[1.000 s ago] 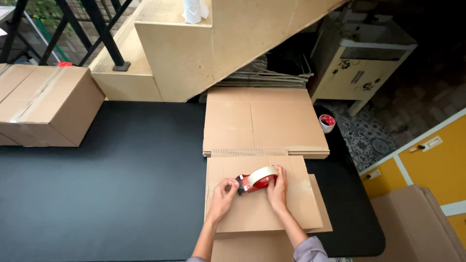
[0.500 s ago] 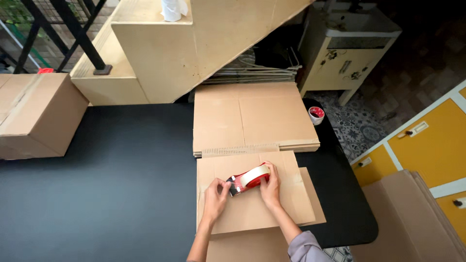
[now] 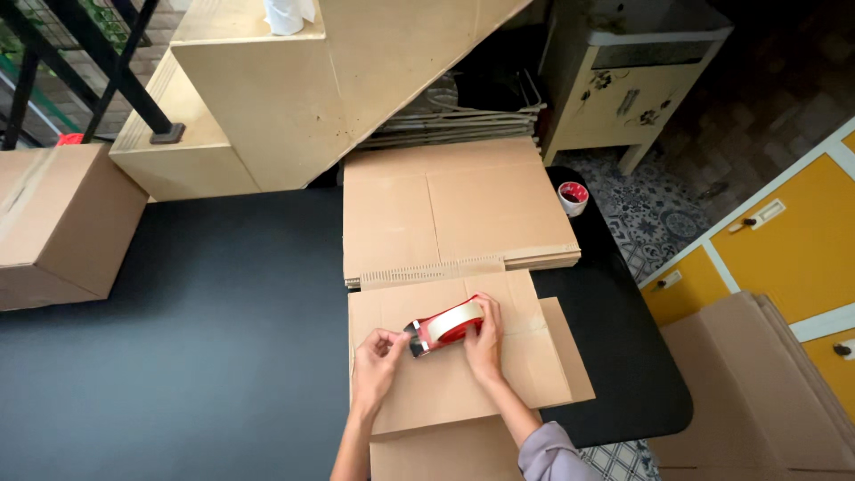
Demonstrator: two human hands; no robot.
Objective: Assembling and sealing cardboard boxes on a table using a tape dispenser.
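Observation:
A red tape dispenser (image 3: 443,326) with a pale roll of tape lies on a flat folded cardboard box (image 3: 534,356) at the near edge of a black table (image 3: 214,338). My right hand (image 3: 485,343) grips the dispenser's right end from above. My left hand (image 3: 378,361) rests on the cardboard just left of the dispenser, its fingertips pinched at the tape's free end by the dispenser's front. Both forearms come up from the bottom edge.
A stack of flattened cardboard boxes (image 3: 463,209) lies behind the near box. A small roll of tape (image 3: 573,197) stands at the table's right edge. A closed carton (image 3: 58,223) sits at left. Wooden stairs (image 3: 267,98), a cream cabinet (image 3: 641,89), yellow cabinets (image 3: 793,249) and leaning cardboard (image 3: 766,392) surround the table.
The view shifted slightly; my left hand moved in closer to the dispenser's front end. My right hand stays on the dispenser, which has barely moved on the cardboard.

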